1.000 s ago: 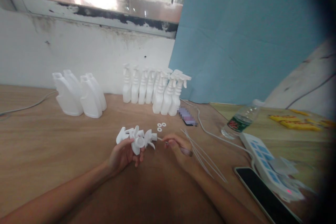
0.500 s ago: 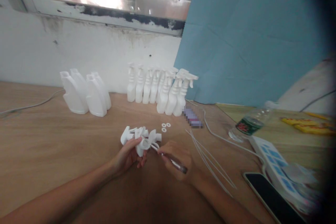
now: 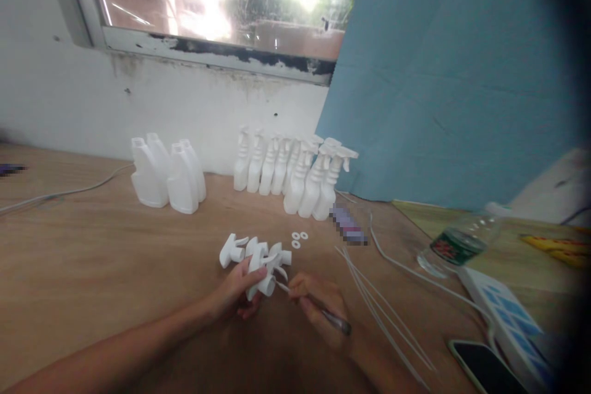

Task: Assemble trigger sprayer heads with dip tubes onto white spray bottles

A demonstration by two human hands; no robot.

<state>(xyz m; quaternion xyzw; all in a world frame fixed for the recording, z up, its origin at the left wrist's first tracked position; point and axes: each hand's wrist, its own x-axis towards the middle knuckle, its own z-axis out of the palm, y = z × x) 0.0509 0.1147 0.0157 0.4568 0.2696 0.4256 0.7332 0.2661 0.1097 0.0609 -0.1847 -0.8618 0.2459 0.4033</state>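
My left hand (image 3: 236,293) is closed round a white trigger spray head (image 3: 257,269), its round collar turned toward my right hand. My right hand (image 3: 319,303) pinches a slim metal tool (image 3: 336,321), pen-like, its exact kind unclear. The thin tip of the tool reaches the collar's opening; how deep it goes I cannot tell. Just behind my left hand, more white spray heads (image 3: 229,250) lie on the table, partly covered by the held one. Several small white ring washers (image 3: 293,236) rest a little beyond my right hand.
Assembled white spray bottles (image 3: 298,188) stand by the wall; bottles without heads (image 3: 183,188) stand to their left. Thin white tubes (image 3: 349,260) lie right of my right hand. Farther right are a water bottle (image 3: 457,243), a power strip (image 3: 501,305) and a phone (image 3: 484,366).
The view has tilted up and turned left, so everything sits lower and farther right. The held spray head has come nearer to me, apart from those behind it. The tool still meets its collar.
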